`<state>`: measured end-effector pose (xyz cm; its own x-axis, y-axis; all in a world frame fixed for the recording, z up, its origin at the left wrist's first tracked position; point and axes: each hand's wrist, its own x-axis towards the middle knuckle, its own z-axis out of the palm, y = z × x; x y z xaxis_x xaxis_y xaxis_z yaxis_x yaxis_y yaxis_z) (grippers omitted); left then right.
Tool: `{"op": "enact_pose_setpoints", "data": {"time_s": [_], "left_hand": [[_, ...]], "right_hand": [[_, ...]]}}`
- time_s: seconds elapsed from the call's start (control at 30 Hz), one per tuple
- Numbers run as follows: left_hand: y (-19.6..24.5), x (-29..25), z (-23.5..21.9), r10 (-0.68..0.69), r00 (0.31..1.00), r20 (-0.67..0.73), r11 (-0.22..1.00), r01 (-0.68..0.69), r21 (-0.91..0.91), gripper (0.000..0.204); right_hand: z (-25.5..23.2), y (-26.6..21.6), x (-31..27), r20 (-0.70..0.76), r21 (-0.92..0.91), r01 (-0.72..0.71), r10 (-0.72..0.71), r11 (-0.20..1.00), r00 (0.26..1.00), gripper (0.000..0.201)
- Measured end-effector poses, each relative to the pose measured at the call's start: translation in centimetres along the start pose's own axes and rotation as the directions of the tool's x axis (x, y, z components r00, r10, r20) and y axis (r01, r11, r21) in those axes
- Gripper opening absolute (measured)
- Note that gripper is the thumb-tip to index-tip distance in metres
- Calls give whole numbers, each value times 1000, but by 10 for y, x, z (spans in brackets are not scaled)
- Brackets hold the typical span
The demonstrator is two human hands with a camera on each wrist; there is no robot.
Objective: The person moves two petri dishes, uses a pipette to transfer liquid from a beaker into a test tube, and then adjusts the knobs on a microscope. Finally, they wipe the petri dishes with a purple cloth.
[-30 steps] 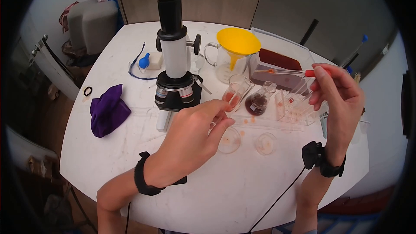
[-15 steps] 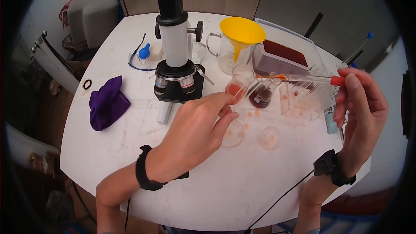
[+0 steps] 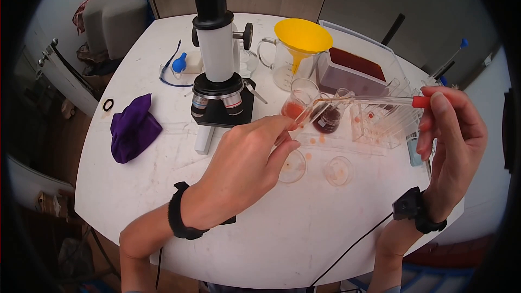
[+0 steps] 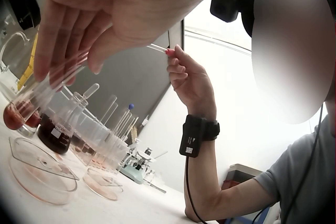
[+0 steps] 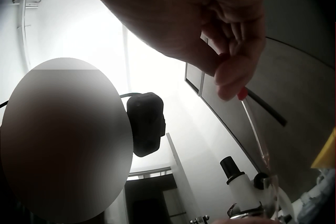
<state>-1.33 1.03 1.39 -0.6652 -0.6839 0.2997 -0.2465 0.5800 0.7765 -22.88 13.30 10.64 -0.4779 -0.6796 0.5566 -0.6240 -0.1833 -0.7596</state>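
My left hand (image 3: pixel 239 165) holds a tilted clear glass test tube (image 3: pixel 308 121) between thumb and fingers, its mouth up and to the right. In the left wrist view the tube's lower end overlaps a beaker of red liquid. My right hand (image 3: pixel 456 135) pinches the red rubber bulb (image 3: pixel 421 102) of a glass dropper (image 3: pixel 380 99), held nearly level. The dropper's narrow tip, with a little orange liquid, lies right at the tube's mouth. Behind the tube stand the beaker (image 3: pixel 304 89) of red liquid and a conical flask (image 3: pixel 326 119) of dark red liquid.
A microscope (image 3: pixel 214 54) stands left of the glassware. Two petri dishes (image 3: pixel 339 171) lie in front. Behind are a glass jug (image 3: pixel 283 73) with a yellow funnel (image 3: pixel 303 35) and a grey tub (image 3: pixel 347 76). A test tube rack (image 3: pixel 380 127) stands right; a purple cloth (image 3: pixel 134 133) lies left.
My right hand has moved right and slightly down with the dropper, whose tip has come to the tube's mouth. Less orange liquid shows in the dropper. My left hand has barely moved.
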Motion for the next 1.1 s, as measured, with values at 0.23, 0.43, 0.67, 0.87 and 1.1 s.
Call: {"op": "enact_pose_setpoints", "data": {"time_s": [0.23, 0.43, 0.67, 0.87, 1.1], "left_hand": [[0, -1, 1, 23, 1000, -10, 1000, -23, -8, 21], [2, 1, -11, 32, 997, -68, 999, -32, 4, 21], [10, 2, -19, 54, 986, -158, 986, -78, -150, 21], [10, 2, -16, 40, 993, -114, 973, -65, -221, 20], [10, -1, -9, 53, 994, -97, 971, -74, -227, 18]], "right_hand": [[0, 1, -1, 8, -32, -7, 7, 999, 1000, 25], [-28, 19, 7, -99, -29, 87, -89, 996, 991, 30], [60, 38, 4, 146, 66, -32, 22, 997, 989, 13], [96, 69, 7, 323, -180, 182, -116, 967, 939, 15], [67, 40, -10, 406, -21, 81, -66, 996, 912, 35]]}}
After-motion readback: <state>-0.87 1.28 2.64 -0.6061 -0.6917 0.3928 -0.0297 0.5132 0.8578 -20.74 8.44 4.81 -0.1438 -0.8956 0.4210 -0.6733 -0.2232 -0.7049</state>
